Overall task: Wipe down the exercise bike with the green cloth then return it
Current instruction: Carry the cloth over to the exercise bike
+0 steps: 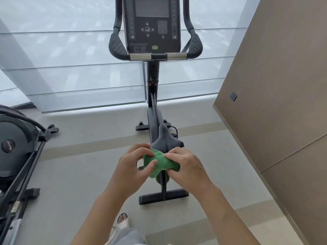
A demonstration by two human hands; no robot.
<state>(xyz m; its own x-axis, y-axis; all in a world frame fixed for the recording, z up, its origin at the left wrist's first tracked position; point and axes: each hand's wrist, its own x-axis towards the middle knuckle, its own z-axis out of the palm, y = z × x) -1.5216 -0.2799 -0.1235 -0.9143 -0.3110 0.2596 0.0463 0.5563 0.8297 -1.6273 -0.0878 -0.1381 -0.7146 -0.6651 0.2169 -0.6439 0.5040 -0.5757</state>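
Green cloth (161, 162) bunched between my left hand (136, 164) and right hand (187, 167), both pinching it above the bike saddle (167, 140).

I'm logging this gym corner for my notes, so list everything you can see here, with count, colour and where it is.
exercise bike: one, black, centre, facing the window
console: one, black with grey screen, top centre on the bike
saddle: one, black, just beyond the hands
green cloth: one, green, bunched between both hands above the saddle's rear
second machine: one, dark grey, left edge, partly cut off
window blinds: pale, translucent, behind the bike
wall panel: tan, right side
floor: grey with lighter stripes
left hand: pinches the cloth's left side
right hand: grips the cloth's right side
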